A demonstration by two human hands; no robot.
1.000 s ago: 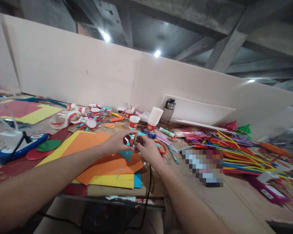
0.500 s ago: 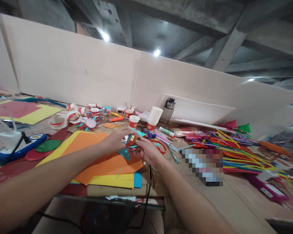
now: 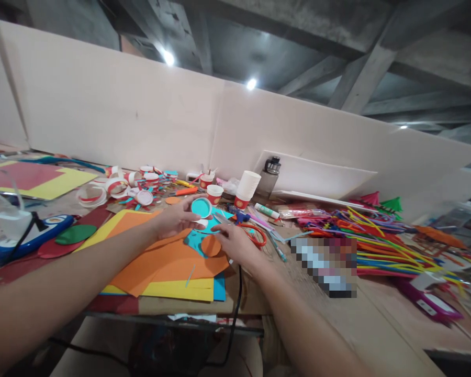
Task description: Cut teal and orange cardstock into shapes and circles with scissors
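Observation:
My left hand [image 3: 175, 219] is closed around a cut-down paper cup base [image 3: 209, 214], tilted so its round face shows. A turquoise disc [image 3: 201, 208] fills that face, and a white flap [image 3: 200, 223] sticks out below it. Just to the right, my right hand [image 3: 237, 245] has its fingers bent over the upper edge of an orange paper disc [image 3: 211, 246], seemingly pinching it; the thumb is partly hidden. Beneath both hands lie turquoise paper scraps [image 3: 194, 242] with cut-out edges, on top of orange sheets [image 3: 160, 264].
A paper cup [image 3: 214, 195], a stack of cups [image 3: 248, 186] and a bottle [image 3: 269, 178] stand behind. Cut cup pieces [image 3: 118, 186] crowd the back left. Pipe cleaners [image 3: 377, 251] spread rightward. A glue gun [image 3: 241, 215] lies near a black cable [image 3: 237, 314] crossing the table edge.
My hands have drawn apart. The left one has turned the cup base so its turquoise face shows, and the orange disc has come down and into view by the right fingers.

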